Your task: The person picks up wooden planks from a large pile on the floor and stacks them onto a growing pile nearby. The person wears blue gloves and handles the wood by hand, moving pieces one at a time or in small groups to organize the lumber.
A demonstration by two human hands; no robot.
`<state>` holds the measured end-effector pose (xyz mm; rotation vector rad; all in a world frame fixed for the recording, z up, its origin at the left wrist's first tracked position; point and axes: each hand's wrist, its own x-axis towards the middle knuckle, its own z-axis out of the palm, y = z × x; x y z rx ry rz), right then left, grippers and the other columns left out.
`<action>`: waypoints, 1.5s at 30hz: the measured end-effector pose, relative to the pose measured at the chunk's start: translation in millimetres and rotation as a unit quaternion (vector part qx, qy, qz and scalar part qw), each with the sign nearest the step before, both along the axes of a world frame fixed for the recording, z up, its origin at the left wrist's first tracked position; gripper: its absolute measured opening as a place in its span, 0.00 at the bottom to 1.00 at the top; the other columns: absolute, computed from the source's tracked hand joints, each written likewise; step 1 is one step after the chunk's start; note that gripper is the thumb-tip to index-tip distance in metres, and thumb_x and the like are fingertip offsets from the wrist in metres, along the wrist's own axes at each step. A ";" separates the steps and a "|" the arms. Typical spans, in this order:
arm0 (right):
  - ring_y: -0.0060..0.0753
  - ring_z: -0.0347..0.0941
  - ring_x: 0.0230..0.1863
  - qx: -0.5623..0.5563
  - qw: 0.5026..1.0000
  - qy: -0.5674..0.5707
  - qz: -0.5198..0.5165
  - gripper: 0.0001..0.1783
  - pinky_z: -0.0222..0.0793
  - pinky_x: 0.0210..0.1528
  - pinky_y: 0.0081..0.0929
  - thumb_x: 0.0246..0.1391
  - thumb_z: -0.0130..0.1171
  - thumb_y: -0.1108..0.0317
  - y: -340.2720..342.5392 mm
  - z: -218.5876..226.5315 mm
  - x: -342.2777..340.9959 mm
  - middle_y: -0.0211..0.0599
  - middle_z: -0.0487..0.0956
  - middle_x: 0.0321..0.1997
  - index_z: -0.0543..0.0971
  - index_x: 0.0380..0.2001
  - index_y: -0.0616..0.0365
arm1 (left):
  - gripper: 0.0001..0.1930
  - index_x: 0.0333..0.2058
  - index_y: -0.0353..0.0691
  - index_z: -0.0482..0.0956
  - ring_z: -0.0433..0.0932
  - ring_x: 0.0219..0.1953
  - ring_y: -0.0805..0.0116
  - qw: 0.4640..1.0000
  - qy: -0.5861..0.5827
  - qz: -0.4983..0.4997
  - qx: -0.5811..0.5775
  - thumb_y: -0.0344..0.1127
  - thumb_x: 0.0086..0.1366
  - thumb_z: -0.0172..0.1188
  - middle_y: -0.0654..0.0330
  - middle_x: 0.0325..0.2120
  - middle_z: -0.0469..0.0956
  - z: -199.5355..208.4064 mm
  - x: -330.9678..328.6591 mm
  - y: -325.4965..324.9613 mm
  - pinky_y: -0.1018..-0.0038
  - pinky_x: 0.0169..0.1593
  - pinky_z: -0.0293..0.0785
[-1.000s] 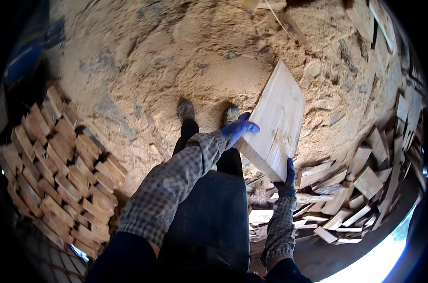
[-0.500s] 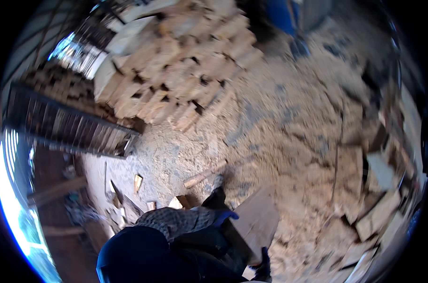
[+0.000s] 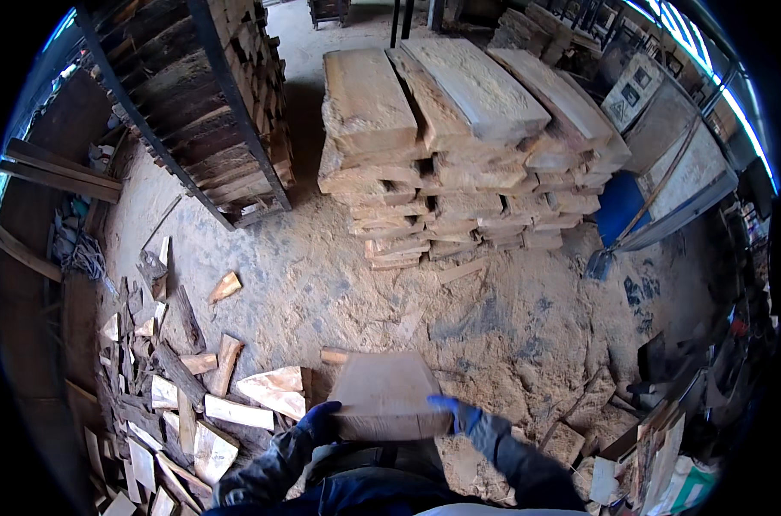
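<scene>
A thick, wide wooden slab [image 3: 387,384] is held level in front of my body, its cut end toward me. My left hand [image 3: 321,420], in a blue glove, grips the slab's left edge near the close corner. On the opposite edge my right hand [image 3: 456,413], also gloved in blue, is closed round the right side. The undersides of both hands are hidden. Ahead stands a tall stack of similar slabs [image 3: 485,206], laid in several layers, with sawdust on the top boards.
Offcuts and split wood [image 3: 193,413] litter the floor at left. A dark metal rack [image 3: 162,112] of boards stands at far left. Right of the stack is a blue and grey bin [image 3: 657,189]. More scrap boards [image 3: 657,447] lie at near right. Sawdust covers the floor [image 3: 494,318].
My view has swung round, so the stack now lies straight ahead. The slab, earlier tilted low at my side, is now level before me between both hands.
</scene>
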<state>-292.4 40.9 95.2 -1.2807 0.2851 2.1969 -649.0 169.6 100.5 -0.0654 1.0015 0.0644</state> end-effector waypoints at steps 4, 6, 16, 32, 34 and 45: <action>0.36 0.79 0.43 0.116 0.973 -0.101 0.172 0.33 0.78 0.44 0.38 0.47 0.66 0.53 195.3 122.9 -10.1 0.44 0.78 0.48 0.72 0.52 0.61 | 0.27 0.56 0.37 0.66 0.68 0.55 0.45 0.966 -0.043 0.238 0.093 0.45 0.61 0.54 0.47 0.53 0.69 88.0 -13.1 41.3 0.45 0.58 0.62; 0.38 0.78 0.45 0.192 0.945 -0.143 0.224 0.38 0.77 0.46 0.38 0.44 0.68 0.50 255.3 190.1 -22.0 0.47 0.76 0.51 0.71 0.53 0.64 | 0.27 0.55 0.38 0.66 0.69 0.53 0.44 0.944 -0.044 0.279 0.173 0.46 0.61 0.54 0.46 0.53 0.70 138.5 -18.7 66.4 0.45 0.57 0.63; 0.40 0.65 0.60 0.571 0.747 -0.312 0.134 0.42 0.57 0.64 0.33 0.52 0.60 0.45 372.7 359.3 36.0 0.46 0.69 0.59 0.63 0.59 0.67 | 0.27 0.48 0.33 0.73 0.78 0.44 0.58 0.319 0.319 0.045 0.891 0.33 0.49 0.70 0.53 0.40 0.78 207.2 11.4 240.0 0.65 0.50 0.74; 0.53 0.68 0.53 0.349 0.203 -0.906 -0.126 0.29 0.65 0.54 0.46 0.53 0.61 0.56 446.5 250.0 360.9 0.53 0.73 0.51 0.70 0.52 0.65 | 0.24 0.57 0.34 0.67 0.70 0.47 0.70 0.562 0.233 0.331 0.721 0.42 0.67 0.53 0.57 0.50 0.71 149.4 289.0 487.7 0.75 0.52 0.67; 0.52 0.67 0.54 0.366 0.159 -0.911 -0.102 0.31 0.62 0.57 0.50 0.53 0.60 0.52 465.7 254.9 369.9 0.52 0.73 0.51 0.69 0.52 0.64 | 0.20 0.55 0.34 0.70 0.70 0.45 0.71 0.537 0.226 0.335 0.740 0.39 0.69 0.49 0.61 0.46 0.74 132.6 282.3 500.3 0.76 0.49 0.67; 0.40 0.75 0.38 0.501 0.160 -0.848 -0.064 0.15 0.69 0.45 0.39 0.49 0.60 0.55 589.3 237.4 298.8 0.38 0.80 0.34 0.78 0.32 0.57 | 0.19 0.52 0.31 0.73 0.72 0.38 0.75 0.548 0.269 0.271 0.744 0.37 0.70 0.46 0.63 0.40 0.75 110.0 239.0 570.4 0.77 0.44 0.69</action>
